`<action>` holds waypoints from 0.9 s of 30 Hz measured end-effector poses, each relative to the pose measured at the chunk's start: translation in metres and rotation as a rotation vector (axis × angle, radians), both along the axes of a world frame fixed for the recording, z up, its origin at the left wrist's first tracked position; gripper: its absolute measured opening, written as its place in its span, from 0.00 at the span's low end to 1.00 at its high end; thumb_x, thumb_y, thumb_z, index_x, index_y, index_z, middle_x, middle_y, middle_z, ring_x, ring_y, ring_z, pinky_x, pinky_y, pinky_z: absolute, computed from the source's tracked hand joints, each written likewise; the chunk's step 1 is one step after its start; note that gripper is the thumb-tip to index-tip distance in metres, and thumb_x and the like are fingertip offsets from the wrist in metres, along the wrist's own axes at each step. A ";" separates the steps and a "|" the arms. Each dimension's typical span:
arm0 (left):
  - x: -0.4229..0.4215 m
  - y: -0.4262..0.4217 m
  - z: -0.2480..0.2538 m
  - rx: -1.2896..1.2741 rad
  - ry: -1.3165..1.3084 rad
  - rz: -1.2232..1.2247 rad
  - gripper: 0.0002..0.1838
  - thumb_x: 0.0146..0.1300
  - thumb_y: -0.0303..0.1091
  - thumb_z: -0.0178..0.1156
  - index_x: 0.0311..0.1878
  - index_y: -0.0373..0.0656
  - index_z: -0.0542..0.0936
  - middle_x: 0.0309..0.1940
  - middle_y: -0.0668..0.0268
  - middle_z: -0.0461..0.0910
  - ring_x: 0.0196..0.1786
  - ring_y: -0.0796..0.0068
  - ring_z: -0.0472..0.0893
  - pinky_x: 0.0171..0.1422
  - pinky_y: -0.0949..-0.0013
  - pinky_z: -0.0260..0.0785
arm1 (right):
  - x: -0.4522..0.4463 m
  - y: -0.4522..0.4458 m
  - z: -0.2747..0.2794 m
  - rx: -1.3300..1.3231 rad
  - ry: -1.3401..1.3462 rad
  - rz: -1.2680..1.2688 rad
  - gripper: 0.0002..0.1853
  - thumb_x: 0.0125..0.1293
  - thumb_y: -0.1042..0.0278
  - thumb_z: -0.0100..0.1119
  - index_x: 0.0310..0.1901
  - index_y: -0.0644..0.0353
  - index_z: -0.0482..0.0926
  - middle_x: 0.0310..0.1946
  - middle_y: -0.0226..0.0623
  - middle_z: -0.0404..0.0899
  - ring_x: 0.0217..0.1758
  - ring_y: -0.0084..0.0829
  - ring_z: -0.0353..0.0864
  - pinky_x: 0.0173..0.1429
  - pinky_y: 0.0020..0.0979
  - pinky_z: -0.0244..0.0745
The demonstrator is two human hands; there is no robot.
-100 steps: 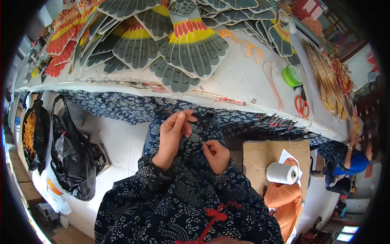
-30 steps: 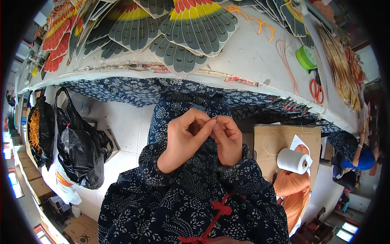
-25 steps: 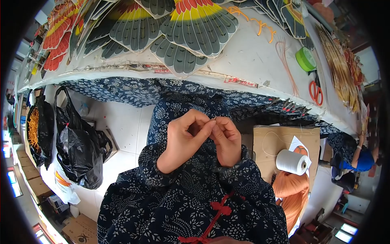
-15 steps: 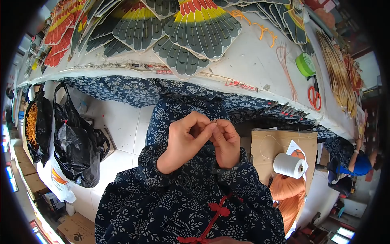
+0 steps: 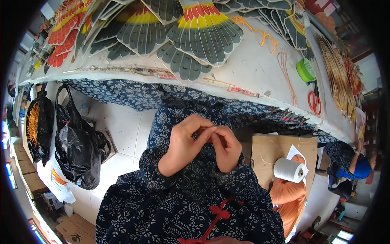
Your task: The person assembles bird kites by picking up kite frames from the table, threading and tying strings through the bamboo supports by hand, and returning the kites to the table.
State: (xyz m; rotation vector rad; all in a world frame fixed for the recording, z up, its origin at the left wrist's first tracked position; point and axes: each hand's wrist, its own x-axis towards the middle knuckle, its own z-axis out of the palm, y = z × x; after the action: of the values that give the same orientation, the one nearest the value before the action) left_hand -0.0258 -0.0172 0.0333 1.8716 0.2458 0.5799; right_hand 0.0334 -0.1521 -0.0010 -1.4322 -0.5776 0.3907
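Over the lap of the blue floral garment [image 5: 195, 171], my left hand [image 5: 187, 140] and my right hand [image 5: 226, 148] meet at the fingertips. Both are closed in a pinch, thumbs against index fingers. Whatever they hold between the tips is too small to make out. To the right of my right hand, a white spool of thread [image 5: 286, 169] lies on its side on a piece of cardboard [image 5: 262, 146]. A bundle of orange strands [image 5: 287, 193] sits just below the spool.
Ahead, the white table [image 5: 260, 77] bears painted, feather-patterned kite pieces [image 5: 205, 36], a green tape roll [image 5: 306, 70], red-handled scissors [image 5: 314, 102] and thin sticks [image 5: 336, 77]. Black plastic bags [image 5: 77, 150] stand on the floor at left. Another person [image 5: 360, 168] is at far right.
My two hands have drawn slightly closer, still pinched together at the tips. The whole view has shifted a little, and the table appears slightly lower.
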 end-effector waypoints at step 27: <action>-0.039 -0.015 -0.085 0.175 0.268 -0.417 0.10 0.65 0.34 0.60 0.46 0.41 0.79 0.33 0.55 0.84 0.35 0.51 0.83 0.40 0.58 0.75 | 0.173 0.086 0.031 0.076 0.547 -0.049 0.09 0.69 0.57 0.62 0.40 0.51 0.76 0.20 0.18 0.60 0.20 0.16 0.59 0.34 0.28 0.70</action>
State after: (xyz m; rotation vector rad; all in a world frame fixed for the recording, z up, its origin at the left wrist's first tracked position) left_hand -0.0649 -0.0327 -0.0518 2.0924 -0.0264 0.0657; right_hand 0.2061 -0.0659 0.0298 -1.1946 -0.1117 0.6847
